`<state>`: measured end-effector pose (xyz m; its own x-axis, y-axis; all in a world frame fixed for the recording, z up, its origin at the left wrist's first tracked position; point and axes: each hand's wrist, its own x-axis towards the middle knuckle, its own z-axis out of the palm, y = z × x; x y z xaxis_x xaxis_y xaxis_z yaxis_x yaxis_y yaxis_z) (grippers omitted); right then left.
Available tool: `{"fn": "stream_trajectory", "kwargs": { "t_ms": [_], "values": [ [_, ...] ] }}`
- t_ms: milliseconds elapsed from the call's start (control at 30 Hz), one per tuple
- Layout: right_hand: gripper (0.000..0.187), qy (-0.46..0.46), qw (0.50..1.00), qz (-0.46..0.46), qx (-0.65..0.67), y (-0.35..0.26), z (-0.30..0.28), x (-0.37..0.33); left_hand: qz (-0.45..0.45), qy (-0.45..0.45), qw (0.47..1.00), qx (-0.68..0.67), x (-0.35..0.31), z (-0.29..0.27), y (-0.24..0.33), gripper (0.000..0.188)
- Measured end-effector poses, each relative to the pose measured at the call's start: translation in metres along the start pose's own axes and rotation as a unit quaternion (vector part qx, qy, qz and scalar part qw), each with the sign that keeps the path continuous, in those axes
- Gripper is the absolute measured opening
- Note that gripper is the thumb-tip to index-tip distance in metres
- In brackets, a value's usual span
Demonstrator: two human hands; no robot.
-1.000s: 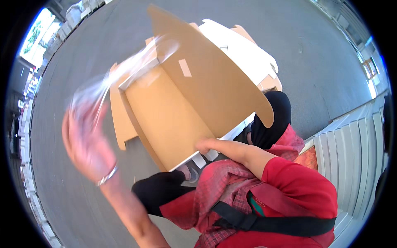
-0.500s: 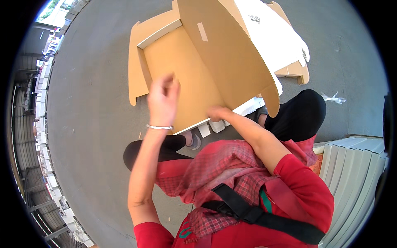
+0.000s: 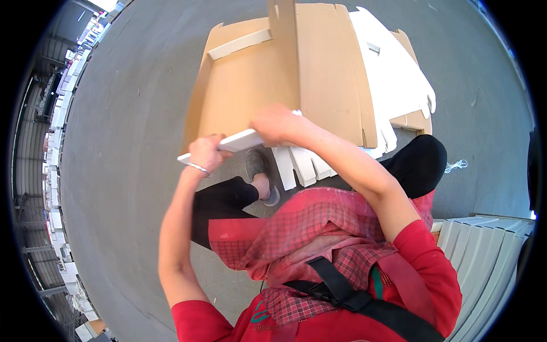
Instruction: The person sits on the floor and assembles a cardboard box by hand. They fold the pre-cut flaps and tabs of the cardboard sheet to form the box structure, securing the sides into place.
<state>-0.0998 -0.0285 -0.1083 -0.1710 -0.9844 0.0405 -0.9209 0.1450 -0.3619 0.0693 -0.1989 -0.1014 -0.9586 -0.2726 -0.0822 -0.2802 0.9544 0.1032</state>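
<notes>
Tan-and-white box (image 3: 245, 85), grey floor (image 3: 125, 171), whole lotta red.
Box is plain tan inside with white ends; flat sheets (image 3: 336, 74) nearby go tan and white. The person's got a red shirt (image 3: 199, 322), faded red checked apron (image 3: 307, 211), black strap (image 3: 393, 313), black trousers (image 3: 222, 196), grey shoes (image 3: 254, 164). Near the floor's right edge: whitish string (image 3: 456, 166), pale grey-green panels (image 3: 478, 245).

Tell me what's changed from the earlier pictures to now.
The left hand let go of a clear strip and came to the near edge of the box. The box shifted left, baring more brown cardboard to its right; its lid, leaning right earlier, now stands nearly upright. Unchanged: the right hand stays at the near edge, and the white cardboard lies to the right.
</notes>
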Motion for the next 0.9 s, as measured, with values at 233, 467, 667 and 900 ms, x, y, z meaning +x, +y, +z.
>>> {"fn": "stream_trajectory", "kwargs": {
  "t_ms": [233, 467, 667, 900],
  "values": [
    [0.01, 0.221, 0.953, -0.184, -0.09, -0.079, -0.025, 0.049, -0.173, 0.064, 0.979, 0.089, -0.09, -0.078, -0.05, 0.034],
    [0.02, 0.207, 0.975, -0.076, 0.025, -0.03, 0.063, 0.01, -0.473, 0.102, 0.872, 0.071, -0.253, 0.009, -0.11, 0.04],
    [0.045, 0.066, 0.879, 0.471, -0.042, 0.157, 0.144, -0.076, -0.638, 0.103, 0.763, 0.003, -0.271, 0.116, -0.113, 0.05],
    [0.062, 0.1, 0.675, 0.729, 0.042, 0.243, 0.166, -0.143, -0.586, 0.086, 0.8, -0.095, -0.17, 0.193, -0.143, 0.038]
  ]
}}
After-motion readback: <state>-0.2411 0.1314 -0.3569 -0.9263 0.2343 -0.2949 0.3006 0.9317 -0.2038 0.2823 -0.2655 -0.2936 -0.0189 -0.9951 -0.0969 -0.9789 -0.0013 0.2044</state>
